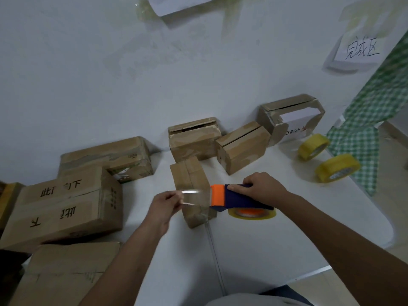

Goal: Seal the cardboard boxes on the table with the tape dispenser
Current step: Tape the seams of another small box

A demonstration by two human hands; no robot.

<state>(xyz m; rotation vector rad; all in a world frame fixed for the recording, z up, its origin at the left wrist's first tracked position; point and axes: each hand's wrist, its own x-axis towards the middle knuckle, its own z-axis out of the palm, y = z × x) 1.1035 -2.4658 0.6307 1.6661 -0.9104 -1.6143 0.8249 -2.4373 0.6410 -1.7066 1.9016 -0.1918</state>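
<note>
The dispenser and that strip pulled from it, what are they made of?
Dispenser: likely hard plastic, matte blue and orange, judging by its flat solid colours. Strip: thin clear glossy film, probably plastic tape; the box shows through it.

Matt, scuffed cardboard boxes [191,191]; glossy clear tape strip [194,197]; smooth plastic dispenser [229,198]; smooth white desk [276,250]; checked cloth [375,129] at desk's right edge.
</note>
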